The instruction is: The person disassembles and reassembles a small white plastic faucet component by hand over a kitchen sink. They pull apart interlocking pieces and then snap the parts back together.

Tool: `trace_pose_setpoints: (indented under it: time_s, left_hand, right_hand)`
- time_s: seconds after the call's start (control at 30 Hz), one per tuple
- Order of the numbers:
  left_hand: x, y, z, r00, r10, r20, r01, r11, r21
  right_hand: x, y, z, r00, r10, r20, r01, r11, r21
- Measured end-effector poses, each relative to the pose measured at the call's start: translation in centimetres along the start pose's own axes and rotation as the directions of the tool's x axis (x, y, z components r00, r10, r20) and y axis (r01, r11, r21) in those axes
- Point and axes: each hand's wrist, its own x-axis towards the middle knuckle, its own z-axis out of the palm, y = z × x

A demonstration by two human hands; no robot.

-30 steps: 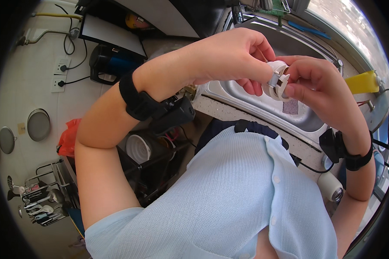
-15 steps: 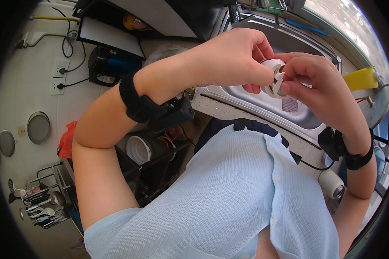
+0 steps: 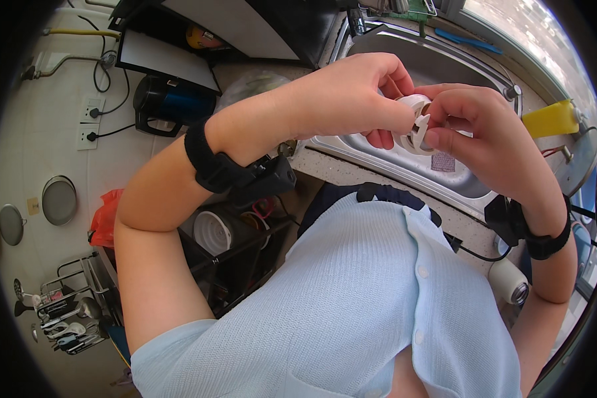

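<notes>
One white round part point(image 3: 420, 123) | left hand point(image 3: 375, 93), right hand point(image 3: 479, 125): grip pinching it | over steel sink point(image 3: 454, 69)

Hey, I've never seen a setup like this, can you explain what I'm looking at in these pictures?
There's no robot here: these are a person's own bare hands, seen from a wide camera worn on the head, looking down; its lens bends straight edges. The left hand and right hand hold a small white round part between them, above a metal sink. Black straps circle both forearms. A yellow container stands out beyond the sink, to the right.
</notes>
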Motion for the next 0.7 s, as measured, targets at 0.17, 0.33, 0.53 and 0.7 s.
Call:
trace_pose_setpoints:
  time_s: [0.17, 0.33, 0.53, 0.7]
  left_hand:
    - [0.1, 0.1, 0.0, 1.000, -0.002, -0.011, 0.002, 0.999, 0.039]
    - [0.0, 0.2, 0.1, 1.000, -0.017, -0.025, 0.018, 1.000, 0.023]
    - [0.3, -0.3, 0.1, 1.000, 0.010, -0.030, -0.009, 1.000, 0.029]
    - [0.3, -0.3, 0.0, 0.999, -0.005, -0.043, 0.006, 1.000, 0.028]
  right_hand:
    - [0.1, -0.2, 0.1, 1.000, -0.009, -0.029, 0.009, 1.000, -0.005]
    - [0.2, -0.4, -0.2, 0.997, 0.070, 0.009, -0.071, 0.997, 0.039]
    - [0.4, 0.0, -0.4, 0.999, 0.042, 0.030, -0.043, 0.998, 0.038]
    - [0.7, -0.2, -1.1, 0.960, 0.226, 0.166, -0.250, 0.958, 0.139]
